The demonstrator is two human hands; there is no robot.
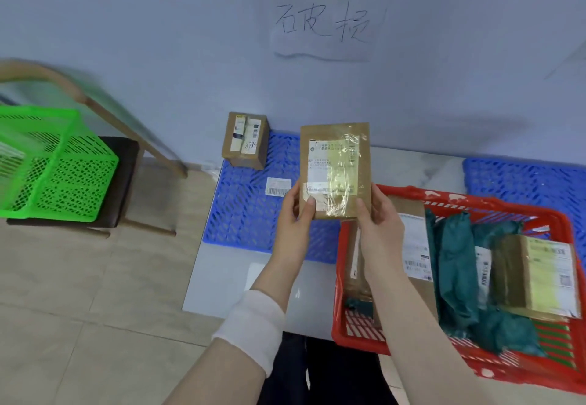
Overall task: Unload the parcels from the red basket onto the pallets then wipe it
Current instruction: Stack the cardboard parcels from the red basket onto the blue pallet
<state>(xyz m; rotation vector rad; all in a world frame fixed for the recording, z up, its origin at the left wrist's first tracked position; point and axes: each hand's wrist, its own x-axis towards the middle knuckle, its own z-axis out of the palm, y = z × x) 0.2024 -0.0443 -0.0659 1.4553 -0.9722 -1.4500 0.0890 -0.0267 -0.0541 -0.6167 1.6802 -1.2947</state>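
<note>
**Flat parcel held up in both hands, above pallet edge**

A flat brown parcel [335, 169] is held upright in front of the camera, label side facing the viewer. It is gripped at its lower edge from both sides: the left hand [296, 211] is closed on the lower left corner, thumb laid across the front face; the right hand [379, 214] is closed on the lower right corner, thumb on the front, fingers behind. The label is covered with clear glossy tape; print too blurred to be read.

The red basket [358, 335] is seen at lower right, on the floor, just beside the left blue pallet [244, 211]. It is not yet emptied: a large flat brown parcel [412, 246] is leaned against its left side, dark green bagged parcels [456, 265] are piled in the middle, and a brown box with a yellow-white label [536, 274] is laid on top at right.

On the left blue pallet, a small brown carton [245, 139] is stood at the far left corner, against the wall. A loose barcode label [278, 186] is seen on the pallet grid near the held parcel. A second blue pallet [523, 179] is partly visible behind the basket, at right.

A green basket [54, 163] is set on a dark chair seat [122, 163] at far left. A handwritten paper sign [323, 28] is stuck on the wall above.
</note>
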